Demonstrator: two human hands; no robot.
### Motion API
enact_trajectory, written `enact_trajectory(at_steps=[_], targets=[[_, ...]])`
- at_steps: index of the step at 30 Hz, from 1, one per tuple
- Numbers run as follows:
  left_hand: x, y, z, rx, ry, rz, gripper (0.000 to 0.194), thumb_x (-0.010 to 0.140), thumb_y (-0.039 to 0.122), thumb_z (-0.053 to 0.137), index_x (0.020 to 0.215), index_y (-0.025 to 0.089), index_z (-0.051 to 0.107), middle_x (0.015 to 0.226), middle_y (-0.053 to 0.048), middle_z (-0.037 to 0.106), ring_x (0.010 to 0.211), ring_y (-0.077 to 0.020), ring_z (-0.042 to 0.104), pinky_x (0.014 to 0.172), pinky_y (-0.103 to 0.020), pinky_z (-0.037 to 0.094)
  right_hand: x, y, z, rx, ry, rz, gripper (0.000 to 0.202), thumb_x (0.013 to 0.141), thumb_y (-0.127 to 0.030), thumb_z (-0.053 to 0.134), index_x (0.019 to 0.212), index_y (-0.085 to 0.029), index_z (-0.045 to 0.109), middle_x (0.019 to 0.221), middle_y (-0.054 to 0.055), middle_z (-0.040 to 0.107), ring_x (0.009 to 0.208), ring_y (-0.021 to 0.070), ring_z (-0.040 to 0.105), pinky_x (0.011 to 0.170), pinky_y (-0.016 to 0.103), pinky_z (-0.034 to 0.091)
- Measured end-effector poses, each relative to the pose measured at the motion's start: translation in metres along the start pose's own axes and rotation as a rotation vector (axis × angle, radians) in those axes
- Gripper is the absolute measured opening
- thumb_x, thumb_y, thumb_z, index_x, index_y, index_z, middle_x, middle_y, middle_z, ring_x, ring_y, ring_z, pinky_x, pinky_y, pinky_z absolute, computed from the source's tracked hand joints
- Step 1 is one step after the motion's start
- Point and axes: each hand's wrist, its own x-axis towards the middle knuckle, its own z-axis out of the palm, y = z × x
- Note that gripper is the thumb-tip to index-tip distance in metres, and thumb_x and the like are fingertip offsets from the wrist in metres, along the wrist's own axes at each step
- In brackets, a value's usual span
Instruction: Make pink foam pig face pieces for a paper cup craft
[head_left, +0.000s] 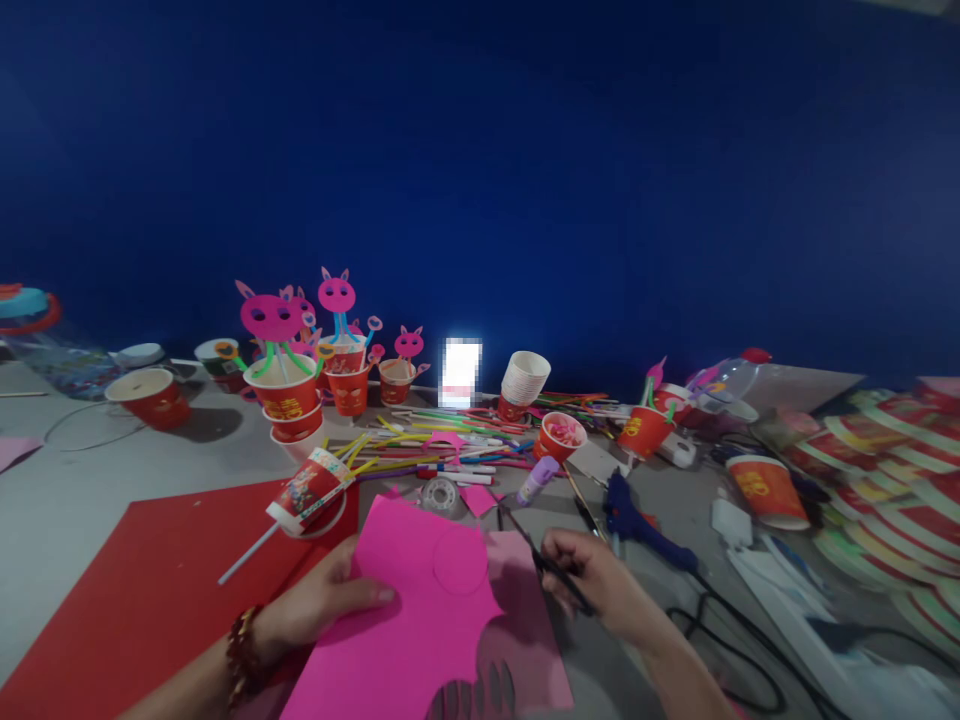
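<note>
A bright pink sheet (405, 610) with a circle drawn near its upper right corner is in my left hand (337, 590), thumb on top, fingers hidden beneath. Its right edge has curved cut-outs. My right hand (589, 580) is closed around the handles of black scissors (551, 565), whose blades point up and left, just right of the sheet and apart from it. Under the pink sheet lies a paler pink sheet (536, 640). A red sheet (150, 590) is at the left, with a tipped patterned cup (309, 490) by its upper edge.
Paper cups with pink animal faces (281, 385) stand at the back left. Pens and pipe cleaners (442, 455) lie behind the sheet, near a tape roll (440, 495) and purple glue stick (537, 480). A blue glue gun (645, 530) and cables are right.
</note>
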Motion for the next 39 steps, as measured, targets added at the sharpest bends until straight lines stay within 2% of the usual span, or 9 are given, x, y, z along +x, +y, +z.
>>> enact_trajectory(at_steps=[4, 8, 13, 18, 22, 28, 34, 37, 39], targets=[[-0.001, -0.004, 0.007, -0.068, 0.109, -0.018, 0.043, 0.069, 0.036, 0.087, 0.103, 0.016, 0.072, 0.091, -0.010, 0.078, 0.074, -0.0243, 0.073, 0.069, -0.033, 0.057, 0.003, 0.000, 0.016, 0.163, 0.064, -0.140, 0.064, 0.064, -0.081, 0.068, 0.074, -0.022, 0.046, 0.063, -0.003, 0.053, 0.053, 0.0116, 0.050, 0.050, 0.023, 0.036], [0.000, -0.011, 0.017, -0.110, 0.179, 0.020, 0.049, 0.072, 0.042, 0.085, 0.110, 0.016, 0.070, 0.092, -0.010, 0.078, 0.077, -0.0255, 0.073, 0.072, -0.036, 0.059, 0.005, -0.001, 0.042, 0.415, 0.175, -0.143, 0.055, 0.063, -0.062, 0.084, 0.085, -0.020, 0.056, 0.074, -0.001, 0.059, 0.056, 0.0102, 0.048, 0.048, 0.021, 0.038], [0.001, -0.025, 0.026, -0.008, 0.143, 0.031, 0.044, 0.073, 0.048, 0.083, 0.100, 0.016, 0.073, 0.092, -0.009, 0.078, 0.076, -0.0217, 0.071, 0.070, -0.030, 0.058, 0.009, 0.000, 0.061, 0.615, 0.291, -0.122, 0.042, 0.059, -0.033, 0.092, 0.085, -0.021, 0.062, 0.077, 0.000, 0.063, 0.059, 0.0118, 0.050, 0.050, 0.022, 0.041], [-0.003, -0.022, 0.024, 0.047, 0.092, 0.004, 0.048, 0.074, 0.049, 0.082, 0.108, 0.017, 0.073, 0.103, -0.011, 0.077, 0.091, -0.0258, 0.071, 0.080, -0.034, 0.058, 0.011, 0.001, 0.061, 0.512, 0.279, -0.166, 0.031, 0.059, -0.017, 0.087, 0.078, -0.020, 0.063, 0.071, -0.003, 0.060, 0.060, 0.0114, 0.049, 0.055, 0.022, 0.039], [0.000, -0.014, 0.021, -0.020, 0.149, 0.027, 0.052, 0.071, 0.047, 0.084, 0.111, 0.016, 0.073, 0.101, -0.012, 0.077, 0.092, -0.0281, 0.071, 0.080, -0.036, 0.058, 0.010, -0.002, 0.058, 0.429, 0.286, -0.193, 0.028, 0.062, -0.016, 0.082, 0.078, -0.021, 0.059, 0.070, -0.003, 0.059, 0.061, 0.0125, 0.050, 0.056, 0.024, 0.040], [0.007, -0.017, 0.016, -0.099, 0.143, 0.091, 0.046, 0.072, 0.037, 0.085, 0.112, 0.018, 0.072, 0.094, -0.008, 0.078, 0.078, -0.0205, 0.072, 0.078, -0.031, 0.057, 0.009, 0.003, 0.054, 0.435, 0.241, -0.215, 0.029, 0.064, -0.017, 0.083, 0.081, -0.021, 0.061, 0.072, -0.003, 0.060, 0.062, 0.0121, 0.051, 0.056, 0.023, 0.040], [0.005, -0.017, 0.014, 0.038, 0.174, 0.084, 0.041, 0.070, 0.046, 0.085, 0.095, 0.016, 0.074, 0.079, -0.004, 0.075, 0.068, -0.0167, 0.068, 0.064, -0.025, 0.054, 0.009, -0.002, 0.048, 0.597, 0.331, -0.267, 0.032, 0.071, -0.035, 0.084, 0.092, -0.023, 0.063, 0.086, 0.004, 0.070, 0.073, 0.0173, 0.059, 0.061, 0.026, 0.045], [0.004, -0.013, 0.016, 0.158, 0.128, 0.052, 0.040, 0.071, 0.048, 0.083, 0.092, 0.016, 0.074, 0.082, -0.005, 0.075, 0.069, -0.0168, 0.066, 0.061, -0.023, 0.052, 0.009, -0.007, 0.050, 0.593, 0.286, -0.233, 0.036, 0.065, -0.029, 0.087, 0.093, -0.022, 0.064, 0.088, 0.004, 0.070, 0.074, 0.0177, 0.060, 0.062, 0.026, 0.046], [0.005, -0.011, 0.018, 0.147, 0.068, 0.035, 0.037, 0.074, 0.044, 0.082, 0.097, 0.017, 0.074, 0.087, -0.005, 0.076, 0.071, -0.0174, 0.067, 0.063, -0.024, 0.052, 0.010, -0.008, 0.054, 0.526, 0.248, -0.214, 0.037, 0.059, -0.020, 0.087, 0.089, -0.022, 0.065, 0.084, 0.001, 0.067, 0.070, 0.0150, 0.057, 0.060, 0.023, 0.044]])
